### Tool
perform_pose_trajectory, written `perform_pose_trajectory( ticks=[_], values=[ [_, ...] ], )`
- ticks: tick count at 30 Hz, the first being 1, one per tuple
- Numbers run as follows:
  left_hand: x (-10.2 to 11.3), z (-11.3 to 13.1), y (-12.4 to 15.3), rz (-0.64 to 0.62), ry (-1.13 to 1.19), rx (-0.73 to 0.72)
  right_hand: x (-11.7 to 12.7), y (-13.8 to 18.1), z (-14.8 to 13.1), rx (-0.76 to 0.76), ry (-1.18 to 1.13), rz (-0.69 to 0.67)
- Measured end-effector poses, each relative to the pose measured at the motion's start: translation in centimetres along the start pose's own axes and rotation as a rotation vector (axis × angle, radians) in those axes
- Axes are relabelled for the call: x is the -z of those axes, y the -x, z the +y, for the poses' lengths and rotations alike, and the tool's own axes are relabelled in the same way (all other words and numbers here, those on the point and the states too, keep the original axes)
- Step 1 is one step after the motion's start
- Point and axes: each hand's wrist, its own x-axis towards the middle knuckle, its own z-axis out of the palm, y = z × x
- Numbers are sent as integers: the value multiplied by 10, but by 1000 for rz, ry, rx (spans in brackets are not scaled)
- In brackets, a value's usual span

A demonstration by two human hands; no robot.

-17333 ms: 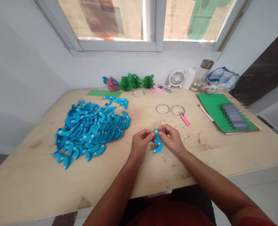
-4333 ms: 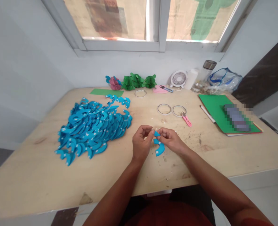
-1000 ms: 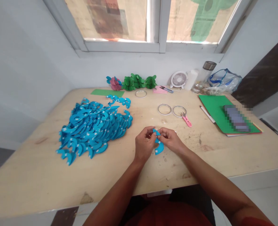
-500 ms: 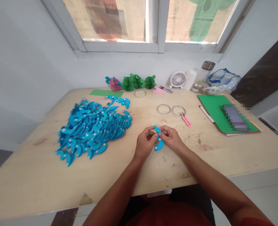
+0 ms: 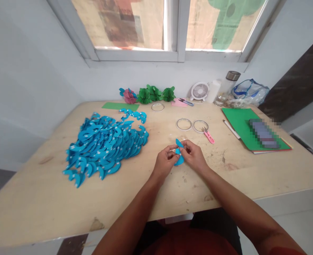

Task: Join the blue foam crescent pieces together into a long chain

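Observation:
Between my two hands, above the front middle of the table, is a curved blue paper piece [image 5: 179,161]. My left hand [image 5: 164,160] pinches it from the left with thumb and fingers. On the other side my right hand [image 5: 192,154] grips its upper part, and my fingertips hide some of it. To the left lies a big heap of similar blue paper pieces [image 5: 105,141], many with small white squares on them. Two rolls of narrow tape [image 5: 184,124] lie beyond my hands, with pink-handled thread snips [image 5: 208,135] against the right one.
Folded green paper shapes [image 5: 154,93] and a pink-and-blue one [image 5: 129,95] stand along the wall. A small white fan [image 5: 200,91], a bottle [image 5: 229,85] and a clear bag [image 5: 250,92] are at the back right. Green sheets [image 5: 241,124] carry a blurred phone-like object.
The blue paper piece has been turned or bent between my fingers, so less of its lower curve shows. My hands stay in nearly the same place.

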Motion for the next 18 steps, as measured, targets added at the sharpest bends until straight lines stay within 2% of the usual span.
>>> perform_pose_trajectory(
  ticks=[5, 9, 18],
  values=[
    [-1, 1, 0, -9, 12, 29, 0, 5, -6, 124, 192, 11],
    [0, 0, -1, -16, 20, 36, 1, 5, -7, 179, 242, 8],
    [-3, -8, -6, -40, 91, 17, 6, 0, 0, 33, -60, -17]
  ],
)
